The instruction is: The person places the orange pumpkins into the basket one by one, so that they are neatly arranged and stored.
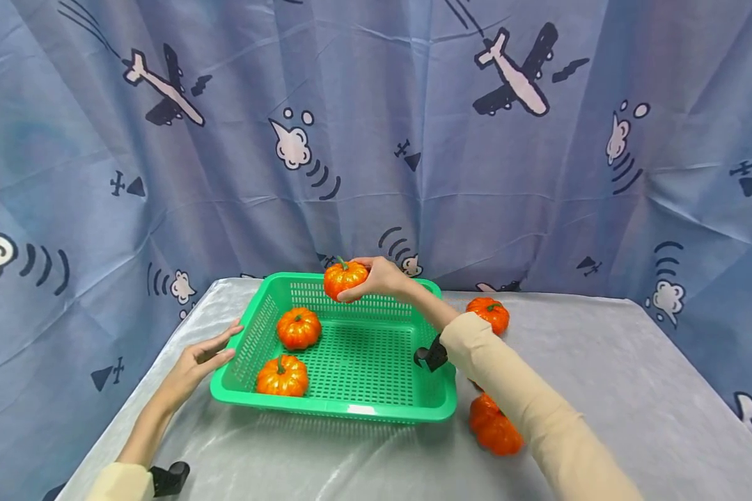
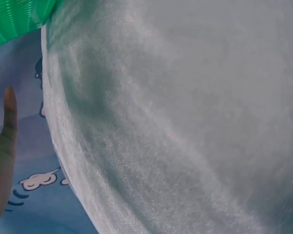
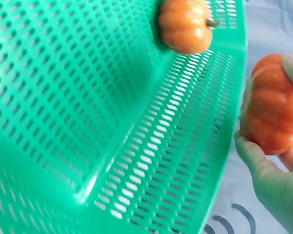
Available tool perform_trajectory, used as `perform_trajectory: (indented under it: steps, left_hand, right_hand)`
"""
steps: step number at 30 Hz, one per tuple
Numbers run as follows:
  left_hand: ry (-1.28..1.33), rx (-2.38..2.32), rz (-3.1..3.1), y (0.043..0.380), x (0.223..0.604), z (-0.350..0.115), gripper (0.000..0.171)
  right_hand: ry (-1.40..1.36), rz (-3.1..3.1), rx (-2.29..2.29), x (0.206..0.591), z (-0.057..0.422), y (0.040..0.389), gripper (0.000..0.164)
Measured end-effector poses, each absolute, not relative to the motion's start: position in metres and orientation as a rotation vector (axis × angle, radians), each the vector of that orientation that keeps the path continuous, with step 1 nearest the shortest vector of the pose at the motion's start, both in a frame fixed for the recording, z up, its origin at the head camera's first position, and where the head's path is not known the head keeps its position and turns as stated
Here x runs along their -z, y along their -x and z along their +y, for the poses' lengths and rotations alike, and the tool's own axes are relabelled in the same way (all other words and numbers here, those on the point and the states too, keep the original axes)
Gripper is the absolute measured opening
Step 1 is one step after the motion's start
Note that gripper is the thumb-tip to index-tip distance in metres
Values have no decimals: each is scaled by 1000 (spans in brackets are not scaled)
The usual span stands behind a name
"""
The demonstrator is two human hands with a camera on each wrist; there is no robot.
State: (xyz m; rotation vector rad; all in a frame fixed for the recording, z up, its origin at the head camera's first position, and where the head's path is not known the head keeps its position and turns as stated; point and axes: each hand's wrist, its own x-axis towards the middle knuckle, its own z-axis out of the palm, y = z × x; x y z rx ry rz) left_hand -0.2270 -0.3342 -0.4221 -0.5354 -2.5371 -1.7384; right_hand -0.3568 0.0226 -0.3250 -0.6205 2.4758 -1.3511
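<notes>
A green perforated basket (image 1: 345, 412) sits on a table under a grey cloth. Two small orange pumpkins lie inside it, one (image 1: 299, 328) near the left wall and one (image 1: 282, 376) at the front left. My right hand (image 1: 376, 277) grips a third pumpkin (image 1: 343, 277) above the basket's far rim; the right wrist view shows that pumpkin (image 3: 272, 104) held between fingers beside the basket wall (image 3: 176, 161). My left hand (image 1: 208, 353) is open, its straight fingers against the basket's left outer wall. In the left wrist view only the fingers (image 2: 2, 146) and a basket corner (image 2: 14, 19) show.
Two more pumpkins lie on the cloth right of the basket: one (image 1: 489, 313) at the back, one (image 1: 494, 428) near the front corner, partly behind my right sleeve. A blue curtain with aeroplane prints hangs behind the table. The table's left edge (image 1: 163, 348) runs beside my left hand.
</notes>
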Motion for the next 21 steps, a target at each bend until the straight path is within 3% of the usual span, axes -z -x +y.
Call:
perform_trajectory:
  steps: [21]
  left_hand:
    - [556, 1733, -2529, 227, 426, -335, 46]
  right_hand:
    - [455, 2739, 851, 359, -4, 343, 76]
